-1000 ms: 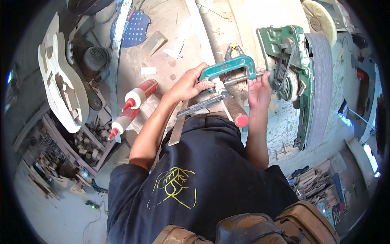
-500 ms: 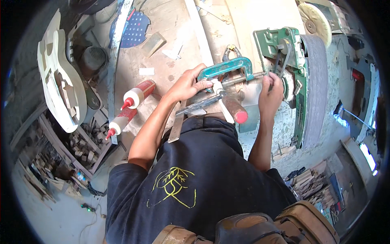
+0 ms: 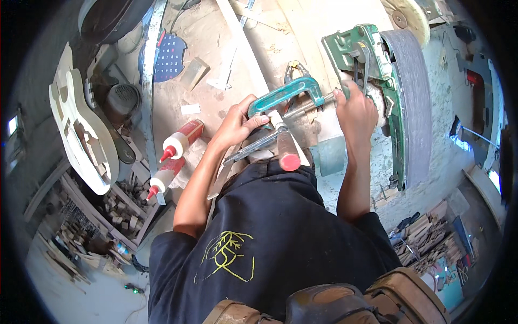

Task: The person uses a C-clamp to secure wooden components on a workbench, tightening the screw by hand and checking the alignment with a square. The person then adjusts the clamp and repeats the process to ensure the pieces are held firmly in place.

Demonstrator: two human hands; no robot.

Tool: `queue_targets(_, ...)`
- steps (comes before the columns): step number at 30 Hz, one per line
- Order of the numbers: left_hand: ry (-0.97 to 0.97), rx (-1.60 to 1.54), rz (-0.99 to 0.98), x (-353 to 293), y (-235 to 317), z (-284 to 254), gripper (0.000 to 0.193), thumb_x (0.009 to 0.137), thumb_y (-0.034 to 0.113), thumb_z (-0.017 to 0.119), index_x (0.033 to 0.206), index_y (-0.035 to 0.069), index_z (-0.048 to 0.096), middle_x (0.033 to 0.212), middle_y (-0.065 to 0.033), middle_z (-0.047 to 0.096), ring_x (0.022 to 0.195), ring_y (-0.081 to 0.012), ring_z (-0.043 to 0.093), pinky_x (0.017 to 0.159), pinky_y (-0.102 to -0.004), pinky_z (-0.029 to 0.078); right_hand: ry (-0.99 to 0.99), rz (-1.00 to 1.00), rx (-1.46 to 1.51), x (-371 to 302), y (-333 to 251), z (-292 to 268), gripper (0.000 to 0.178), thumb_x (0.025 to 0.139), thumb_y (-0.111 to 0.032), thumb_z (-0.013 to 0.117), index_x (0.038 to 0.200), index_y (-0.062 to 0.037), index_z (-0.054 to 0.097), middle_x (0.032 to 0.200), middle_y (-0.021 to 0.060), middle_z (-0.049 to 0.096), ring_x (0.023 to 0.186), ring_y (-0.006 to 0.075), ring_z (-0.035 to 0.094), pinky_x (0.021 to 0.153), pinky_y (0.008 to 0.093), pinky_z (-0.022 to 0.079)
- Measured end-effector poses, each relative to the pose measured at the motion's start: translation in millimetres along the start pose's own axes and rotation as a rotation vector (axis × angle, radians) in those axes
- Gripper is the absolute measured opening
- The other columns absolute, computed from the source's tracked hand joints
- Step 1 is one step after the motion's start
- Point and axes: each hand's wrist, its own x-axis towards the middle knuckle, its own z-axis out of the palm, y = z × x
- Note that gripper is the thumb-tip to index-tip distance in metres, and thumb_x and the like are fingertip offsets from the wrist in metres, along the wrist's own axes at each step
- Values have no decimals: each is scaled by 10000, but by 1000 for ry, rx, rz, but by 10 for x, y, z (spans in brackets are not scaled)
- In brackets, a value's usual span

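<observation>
A teal G-clamp [image 3: 286, 93] lies across the bench edge in front of me. My left hand [image 3: 237, 125] grips its left end, thumb on top. At the other end of its threaded screw [image 3: 302, 109], my right hand [image 3: 357, 110] has its fingers closed around the screw's end. Just under the G-clamp is a bar clamp with a red-tipped wooden handle [image 3: 288, 146] that points toward me. Its steel bar [image 3: 252, 146] slants down to the left, close to my left wrist. A pale wood piece [image 3: 276, 120] sits between the clamps, partly hidden.
Close to my right hand stands a green belt sander [image 3: 396, 124] with a grey belt [image 3: 413, 102]. Two red-and-white glue bottles [image 3: 183, 139] lie left of my left forearm. Farther left is a pale guitar body [image 3: 86, 135]. A wood block [image 3: 194, 74] rests on the bench [image 3: 213, 59].
My right hand has turned at the screw's end, its back now more upward. The G-clamp and both hands appear slightly farther left, as the whole view has shifted a little.
</observation>
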Motion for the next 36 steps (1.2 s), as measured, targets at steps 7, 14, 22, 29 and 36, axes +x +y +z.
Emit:
queue_targets(7,9,-192,-37,-63,5,-9,232,880,149,710,1017,36,561,846,-32,648,793,-90,589,728,-266,478,-574,-125,1249,90,594,101,558,798,-53,567,1341,64,501,949,108,643,936,198,624,882,336,475)
queue_targets(14,3,-226,-78,-69,40,-51,261,863,114,719,1025,28,534,928,-55,623,853,-134,622,784,-295,525,-417,-214,1977,-79,756,959,424,931,-176,602,1276,65,553,1182,173,589,1133,228,562,999,379,444)
queue_targets(22,8,-259,-83,-84,52,-31,264,864,113,713,1034,24,532,936,-58,617,885,-139,622,790,-313,537,-90,-392,1450,102,664,895,328,947,-274,596,1111,-2,676,1129,116,645,1048,183,592,914,323,466)
queue_targets(29,31,-197,-101,-101,19,-40,270,858,90,717,1062,26,553,920,-32,593,889,-137,609,818,-301,509,-5,-246,988,105,412,579,289,965,-253,556,991,-6,705,894,137,693,829,224,662,727,318,487)
queue_targets(36,40,-161,-100,-110,21,-56,264,853,87,723,1054,26,563,901,-16,580,888,-119,593,823,-289,503,-76,16,316,237,-2,295,422,905,-417,563,822,-38,731,735,196,669,721,392,655,697,445,495)
